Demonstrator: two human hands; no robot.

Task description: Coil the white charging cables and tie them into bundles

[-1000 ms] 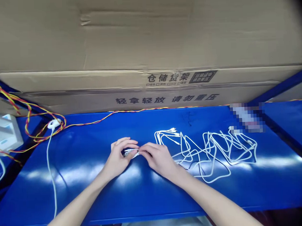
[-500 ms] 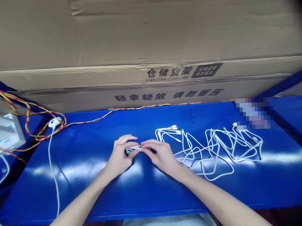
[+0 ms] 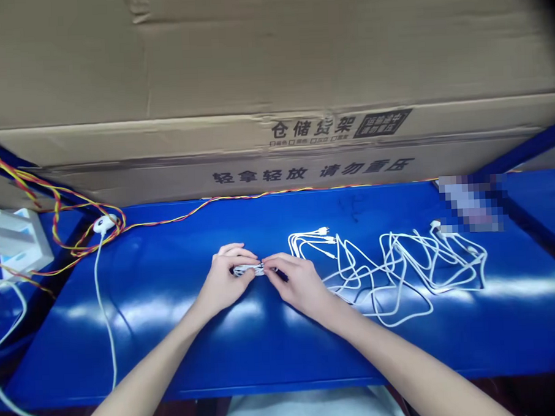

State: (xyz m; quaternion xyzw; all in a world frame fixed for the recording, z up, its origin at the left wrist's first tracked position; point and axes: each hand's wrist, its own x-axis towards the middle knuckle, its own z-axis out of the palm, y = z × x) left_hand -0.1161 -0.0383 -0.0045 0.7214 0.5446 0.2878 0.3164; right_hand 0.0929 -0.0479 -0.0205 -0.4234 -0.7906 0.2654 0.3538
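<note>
Over the front middle of the blue shelf, my left hand (image 3: 226, 278) is closed around a small coiled white cable (image 3: 243, 270), its thumb pressed on the near side. My right hand (image 3: 299, 280) meets it from the right, thumb and forefinger pinched at the coil's right end. A thin dark band or tie shows at those fingertips; its exact form is too small to tell. Much of the coil is hidden by the fingers. To the right lies a loose tangle of white cables (image 3: 399, 264), with several white plugs (image 3: 324, 231) at its left end.
Large cardboard boxes (image 3: 253, 62) form a wall behind the blue shelf (image 3: 174, 360). Red and yellow twisted wire (image 3: 181, 221) runs along the back. At the left are a white switch (image 3: 104, 224) on a cord and a white plastic holder (image 3: 21, 244). A blurred patch (image 3: 473, 202) covers something back right.
The view has shifted slightly. My left thumb has moved toward the right end of the coil, and my right fingertips have drawn together there. The loose cables lie as before.
</note>
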